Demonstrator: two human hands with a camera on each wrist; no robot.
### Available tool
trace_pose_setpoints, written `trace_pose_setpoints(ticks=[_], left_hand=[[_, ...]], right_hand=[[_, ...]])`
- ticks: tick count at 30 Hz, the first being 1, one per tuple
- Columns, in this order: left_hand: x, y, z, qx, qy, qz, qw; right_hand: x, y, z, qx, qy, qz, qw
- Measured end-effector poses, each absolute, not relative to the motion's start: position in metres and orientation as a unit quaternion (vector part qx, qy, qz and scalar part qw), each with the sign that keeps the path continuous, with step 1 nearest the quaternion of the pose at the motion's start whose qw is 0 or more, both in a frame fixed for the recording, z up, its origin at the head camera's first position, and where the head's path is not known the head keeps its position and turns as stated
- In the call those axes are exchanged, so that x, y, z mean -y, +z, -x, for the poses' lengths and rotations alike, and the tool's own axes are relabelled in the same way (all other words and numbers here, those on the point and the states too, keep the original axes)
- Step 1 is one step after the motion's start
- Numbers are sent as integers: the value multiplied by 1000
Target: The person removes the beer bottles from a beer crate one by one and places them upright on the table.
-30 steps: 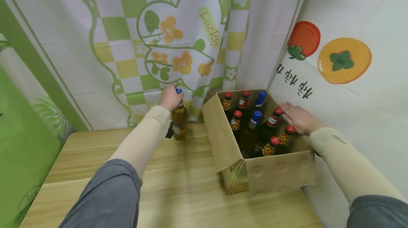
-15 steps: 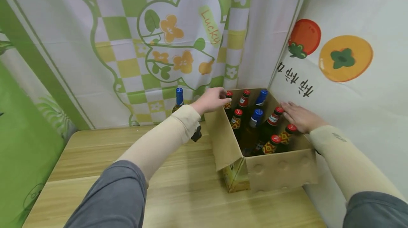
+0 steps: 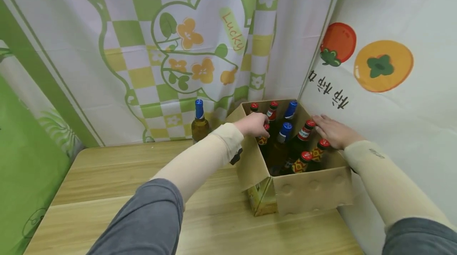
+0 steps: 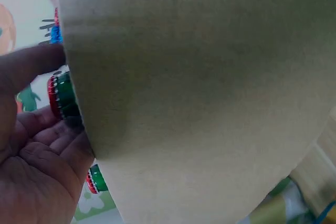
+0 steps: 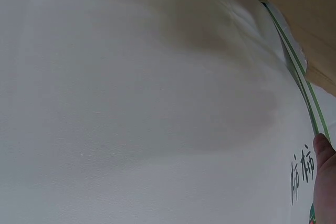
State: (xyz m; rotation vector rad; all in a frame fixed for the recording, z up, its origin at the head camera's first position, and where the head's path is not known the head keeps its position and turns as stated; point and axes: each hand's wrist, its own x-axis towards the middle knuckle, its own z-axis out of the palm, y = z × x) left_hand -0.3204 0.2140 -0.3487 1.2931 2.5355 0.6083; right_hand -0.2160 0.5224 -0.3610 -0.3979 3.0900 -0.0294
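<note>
My left hand (image 3: 252,124) reaches over the left flap of an open cardboard box (image 3: 249,163), at the neck of a red-capped bottle (image 3: 262,140). In the left wrist view, the thumb and fingers spread to either side of that bottle's red cap and green neck (image 4: 64,96), with a gap on one side; the flap (image 4: 199,87) hides the rest. My right hand (image 3: 335,132) lies with extended fingers along the box's right edge. Outside the box, to its left, a blue-capped beer bottle (image 3: 200,127) stands upright, partly hidden by my left forearm.
The box holds several upright bottles with red or blue caps, such as a blue-capped one (image 3: 284,133). It stands on a wooden table (image 3: 143,175), near a patterned curtain (image 3: 143,76) behind and a white printed wall covering (image 3: 410,128) at right.
My left hand has let go of the blue-capped bottle, leaving it standing on the table, and has moved right to the red-capped bottle in the box. The right hand stays at the box edge.
</note>
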Motion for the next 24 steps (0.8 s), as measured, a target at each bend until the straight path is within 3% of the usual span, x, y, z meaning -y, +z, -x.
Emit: trace_pose_setpoints(ticks=[6, 15, 24], left_hand=[[-222, -350, 317, -864, 149, -472, 87], [-215, -347, 326, -835, 168, -507, 129], [-207, -354, 333, -834, 206, -500, 108]], right_hand=[[-527, -362, 210, -992, -12, 123, 13], [-525, -362, 210, -993, -6, 115, 14], [-515, -358, 215, -994, 2, 112, 17]])
